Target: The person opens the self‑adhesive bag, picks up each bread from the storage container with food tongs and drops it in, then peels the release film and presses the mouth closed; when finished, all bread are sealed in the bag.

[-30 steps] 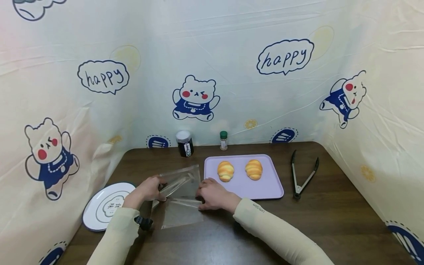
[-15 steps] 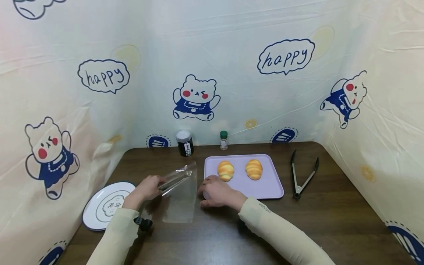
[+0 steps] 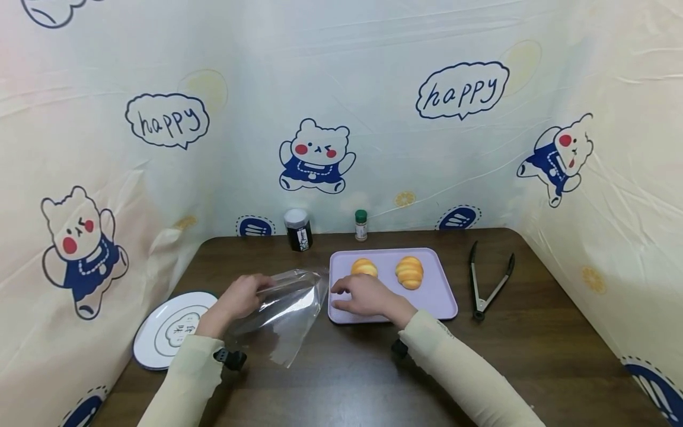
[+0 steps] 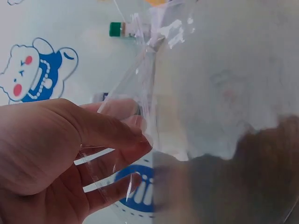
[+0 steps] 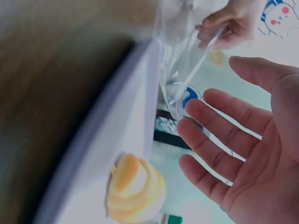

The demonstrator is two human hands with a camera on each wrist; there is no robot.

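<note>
The left grip, a bare hand, pinches one clear plastic bag between thumb and fingertips; the left wrist view shows the film caught there, with the other fingers loosely bent behind it. The bag spreads from this hand toward the right, over the gap between the hand and the tray, its lower corner hanging toward the near side. Whether that corner touches the surface cannot be told.

The right grip is released: four fingers and the thumb are spread apart with nothing between them, above the left part of one purple tray. It partly hides the nearer-left of two bread rolls, both lying on the tray side by side and apart. Two pale sleeves cover the forearms, and two black wristbands show, one at each wrist.

Farther out, one white plate with a dark rim lies beside the left forearm. One pair of tongs lies spread to the right of the tray. Along the far edge stand one dark jar with a pale lid and one small green-capped bottle. Behind them hangs a printed cloth bearing two "happy" speech bubbles.
</note>
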